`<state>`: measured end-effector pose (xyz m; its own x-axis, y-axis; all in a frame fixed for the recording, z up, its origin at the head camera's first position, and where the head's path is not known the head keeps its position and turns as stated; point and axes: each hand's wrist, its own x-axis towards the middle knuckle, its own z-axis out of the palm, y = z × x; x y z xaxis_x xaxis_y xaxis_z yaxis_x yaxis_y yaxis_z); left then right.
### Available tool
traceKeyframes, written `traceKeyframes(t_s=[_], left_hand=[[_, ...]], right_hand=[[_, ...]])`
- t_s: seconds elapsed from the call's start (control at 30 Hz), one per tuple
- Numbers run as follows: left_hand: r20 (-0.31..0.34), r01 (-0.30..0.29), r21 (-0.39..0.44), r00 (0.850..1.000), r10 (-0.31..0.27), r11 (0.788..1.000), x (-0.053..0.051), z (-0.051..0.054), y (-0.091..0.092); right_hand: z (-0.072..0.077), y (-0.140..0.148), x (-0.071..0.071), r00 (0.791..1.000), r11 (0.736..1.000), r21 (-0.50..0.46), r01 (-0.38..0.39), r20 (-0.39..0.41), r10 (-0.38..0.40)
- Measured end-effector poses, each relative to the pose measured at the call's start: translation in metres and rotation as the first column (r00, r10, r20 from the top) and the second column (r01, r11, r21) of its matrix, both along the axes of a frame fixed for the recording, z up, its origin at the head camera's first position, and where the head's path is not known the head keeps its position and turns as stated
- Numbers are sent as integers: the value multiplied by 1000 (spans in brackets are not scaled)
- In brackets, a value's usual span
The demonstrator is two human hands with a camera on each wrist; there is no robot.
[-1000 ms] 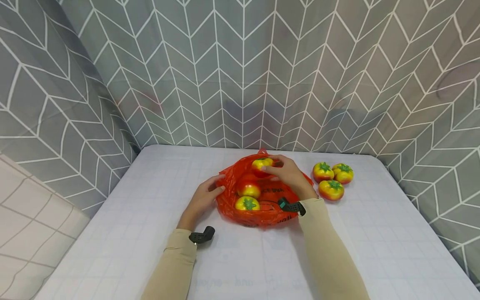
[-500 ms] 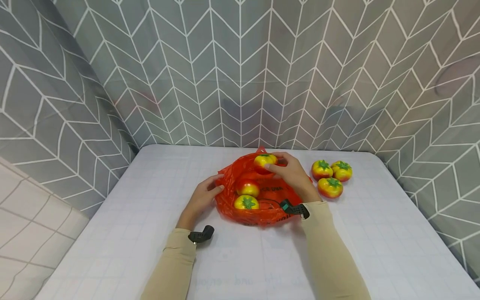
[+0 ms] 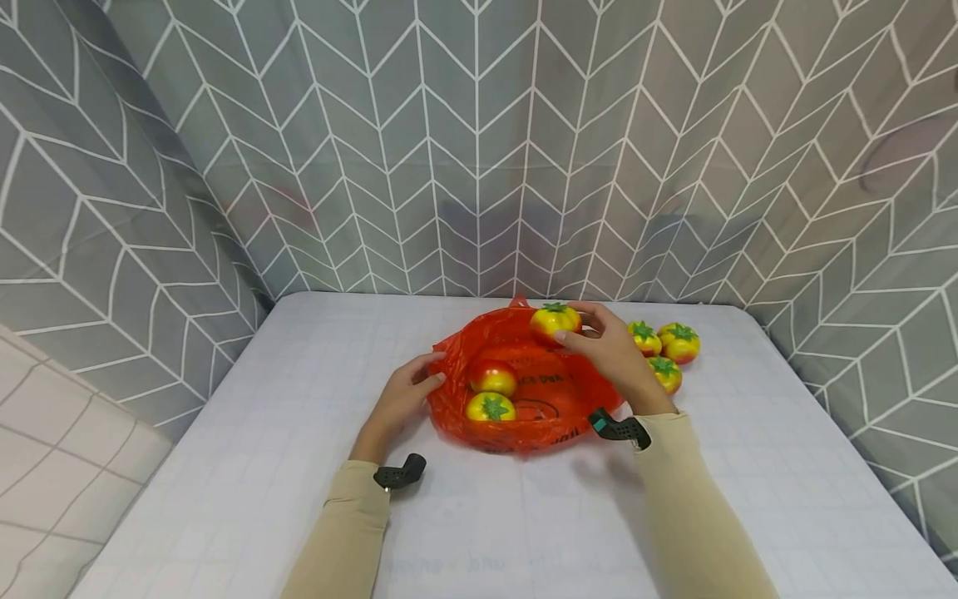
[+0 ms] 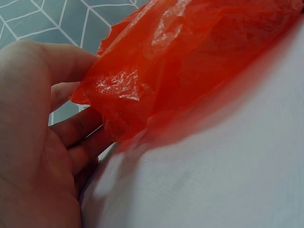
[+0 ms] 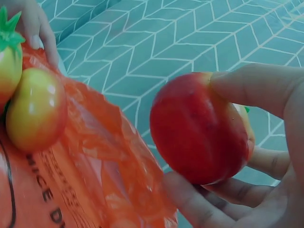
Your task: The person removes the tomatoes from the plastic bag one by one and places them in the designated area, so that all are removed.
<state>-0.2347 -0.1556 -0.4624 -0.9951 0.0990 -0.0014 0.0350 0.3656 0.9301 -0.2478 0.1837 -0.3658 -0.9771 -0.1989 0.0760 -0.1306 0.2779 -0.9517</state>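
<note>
The right hand (image 3: 615, 353) grips a red-yellow tomato (image 3: 555, 324) with a green star top above the right rear part of a red plastic bag (image 3: 554, 399). In the right wrist view, thumb and fingers of the right hand (image 5: 266, 166) surround the red underside of that tomato (image 5: 199, 128). At the bag's left edge, the left hand (image 3: 400, 399) pinches the plastic; its fingers curl at the red film (image 4: 128, 85) in the left wrist view. Inside the bag lie two tomatoes, one red-topped (image 3: 494, 378), one with its green star up (image 3: 491, 408).
Three more tomatoes (image 3: 679, 343) stand grouped on the white table (image 3: 314, 349), right of the bag, partly behind the right hand. A grey curtain (image 3: 449, 150) with white zigzag lines hangs behind the table.
The right hand has moved right with its tomato, from above the bag's middle rear toward its right side. The left hand stays at the bag's edge; the two tomatoes inside keep their places.
</note>
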Motion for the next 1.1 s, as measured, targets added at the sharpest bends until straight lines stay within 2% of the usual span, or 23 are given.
traceKeyframes(t_s=[0.27,0.43,0.87,1.1], left_hand=[[-13,1,14,1000,-1,1000,-1,0,0],[-8,3,12,1000,-3,1000,-1,0,0],[-3,-2,1,1000,2,1000,1,-1,-1],[-2,0,-4,1000,0,1000,2,0,0]], right_hand=[[1,26,6,999,997,82,10,-47,-6],[3,41,13,999,994,104,29,-35,-25],[5,77,24,993,984,143,106,-66,-97],[8,93,31,988,982,126,143,-69,-135]])
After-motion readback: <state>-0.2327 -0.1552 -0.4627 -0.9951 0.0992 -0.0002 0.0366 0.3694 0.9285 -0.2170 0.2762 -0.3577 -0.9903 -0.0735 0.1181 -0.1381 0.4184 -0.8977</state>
